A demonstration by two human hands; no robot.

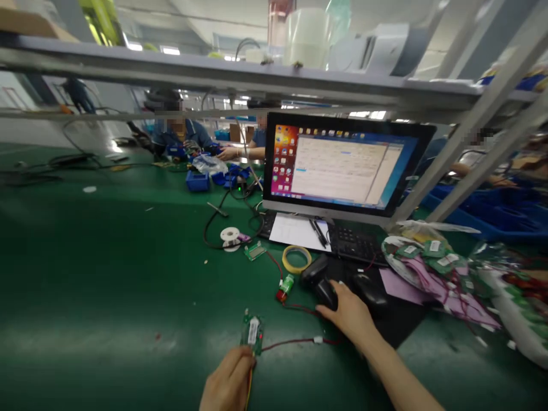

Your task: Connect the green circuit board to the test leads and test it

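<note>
Presumably to leave its white label (253, 331) uncovered, the left hand (229, 381) pinches a circuit board (258, 341) by the near edge, fingers closed; whether it touches the tabletop (107, 274) is unclear. Wires (249, 383) below run out of frame. A red-black lead (291, 342) trails right, its end lost near the right hand (349, 314), whose fingers wrap a black scanner's (317, 278) handle, probably for control. Farther right, bagged parts (520, 305) are cut off.

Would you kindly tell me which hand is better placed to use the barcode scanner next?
Likely the right hand, at the handle end of the barcode scanner; the left hand is at the labelled circuit board.
</note>
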